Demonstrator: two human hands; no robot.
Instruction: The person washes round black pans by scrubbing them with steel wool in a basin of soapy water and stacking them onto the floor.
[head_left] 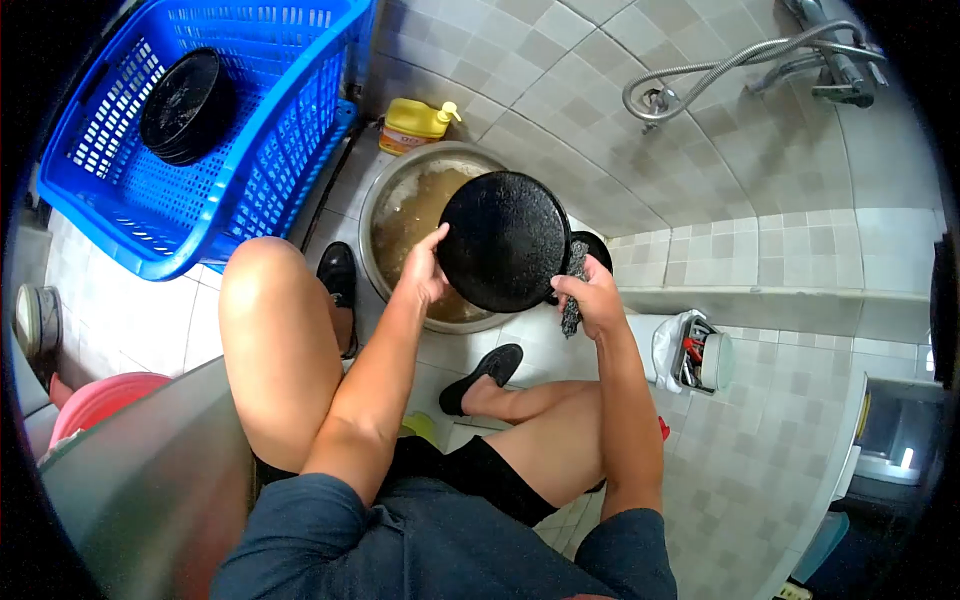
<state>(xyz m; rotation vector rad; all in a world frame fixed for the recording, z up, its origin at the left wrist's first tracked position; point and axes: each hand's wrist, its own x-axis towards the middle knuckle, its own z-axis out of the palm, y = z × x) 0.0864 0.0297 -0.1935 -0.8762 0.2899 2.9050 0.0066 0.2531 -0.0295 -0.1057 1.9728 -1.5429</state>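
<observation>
A round black pan or dish [505, 240], wet and speckled on its surface, is tilted above the metal basin [378, 190] of murky, foamy water [425, 205]. Fingers of my left hand [426, 266] are closed on its left edge. At its right edge, my right hand [592, 298] grips a dark grey steel wool scrubber [575, 285]. The scrubber lies close against the rim; whether the right fingers also hold the pan, I cannot tell. Another dark rounded thing [598, 256] shows partly behind my right hand, mostly hidden.
A blue plastic basket [215, 235] at upper left holds stacked black bowls [188, 108]. Behind the basin is a yellow pump bottle [412, 125]. A wall tap with a hose [845, 90] hangs upper right. A utensil caddy [690, 350] and a pink tub [105, 400] flank me.
</observation>
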